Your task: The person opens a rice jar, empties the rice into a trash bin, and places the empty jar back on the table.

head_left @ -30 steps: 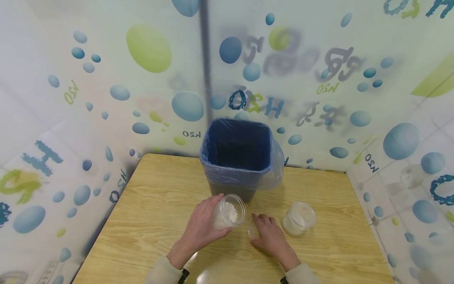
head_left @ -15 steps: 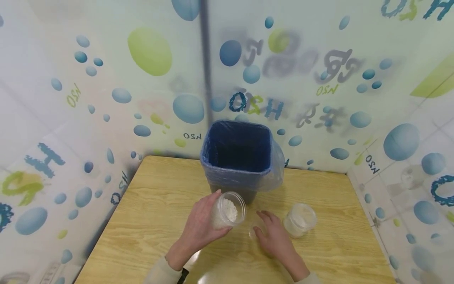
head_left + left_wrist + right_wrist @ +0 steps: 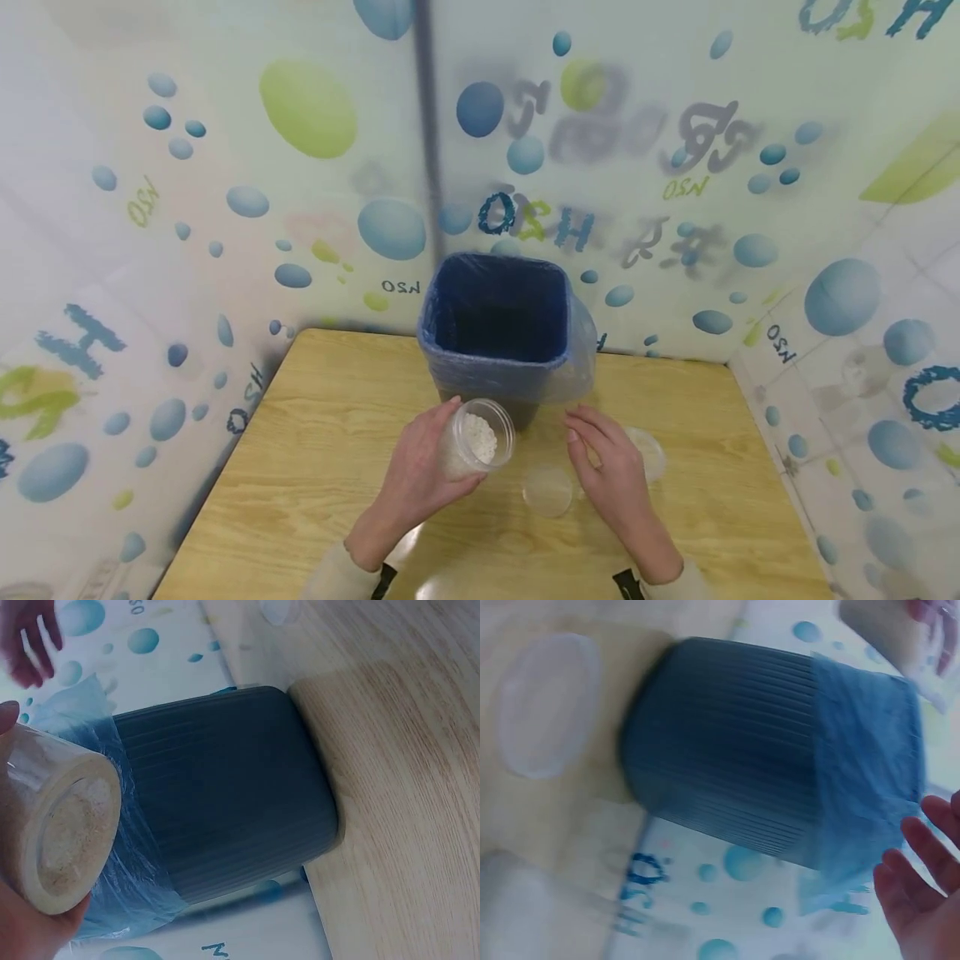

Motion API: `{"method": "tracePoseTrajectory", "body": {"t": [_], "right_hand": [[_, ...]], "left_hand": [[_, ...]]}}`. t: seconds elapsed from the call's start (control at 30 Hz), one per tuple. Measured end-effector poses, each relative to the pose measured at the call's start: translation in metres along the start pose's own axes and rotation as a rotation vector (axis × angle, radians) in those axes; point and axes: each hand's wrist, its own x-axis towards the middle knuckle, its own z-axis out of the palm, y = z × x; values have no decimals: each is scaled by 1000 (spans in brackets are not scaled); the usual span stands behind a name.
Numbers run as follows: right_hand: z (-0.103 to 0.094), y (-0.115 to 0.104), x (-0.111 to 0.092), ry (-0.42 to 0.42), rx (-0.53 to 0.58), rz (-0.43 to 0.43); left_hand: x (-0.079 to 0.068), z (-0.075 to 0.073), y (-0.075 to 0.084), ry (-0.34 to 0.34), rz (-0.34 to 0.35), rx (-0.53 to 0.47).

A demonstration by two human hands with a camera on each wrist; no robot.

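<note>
My left hand (image 3: 408, 475) grips a clear plastic jar (image 3: 477, 437) partly filled with white granules. The jar has no lid on and tilts with its mouth toward the right; its base shows in the left wrist view. To the right, my right hand (image 3: 613, 477) is above the table with bent, relaxed fingers and nothing in it. Flat on the table beside it lies a clear round lid (image 3: 547, 492), apart from the fingers. A second clear jar (image 3: 652, 452) stands behind the right hand, which hides much of it.
A dark ribbed bin (image 3: 225, 780) with a blue plastic liner (image 3: 487, 375) stands on the wooden table (image 3: 330, 433) just beyond the hands. Loose liner film hangs over its right side. Walls printed with blue and green dots (image 3: 307, 108) enclose the table's back and sides.
My right hand has come off the lid, risen and shifted right, now overlapping the second jar in the head view. My left hand keeps the jar at nearly the same spot.
</note>
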Motion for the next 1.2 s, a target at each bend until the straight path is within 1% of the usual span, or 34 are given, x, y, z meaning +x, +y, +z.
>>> {"method": "tracePoseTrajectory", "body": {"t": [0.07,0.13,0.2,0.37,0.4,0.47,0.6,0.67,0.77,0.87,1.0,1.13,1.2], "right_hand": [[-2,-2,11,38,25,-26],[-4,-4,20,46,35,-14],[-6,-4,28,32,30,29],[-3,-2,45,-26,15,178],[-1,-1,49,-41,24,216],[2,1,56,-77,85,304],[10,7,68,-165,259,526],[13,11,72,-196,332,634],[18,15,79,-215,396,747],[23,17,85,-203,447,795],[30,17,88,-169,475,819],[34,16,87,-138,516,841],[35,16,87,-126,546,850]], "left_hand": [[0,0,0,5,1,1],[0,0,0,8,0,-1],[0,1,0,8,1,0],[0,-1,0,7,6,12],[0,-1,0,7,6,14],[-1,-1,-2,9,7,16],[-2,-2,-4,15,11,15],[-3,-2,-4,16,13,14],[-4,-2,-4,14,10,12],[-3,-4,-5,16,7,14],[1,-7,-9,37,34,15],[7,-14,-14,70,58,10],[10,-19,-17,79,55,9]]}}
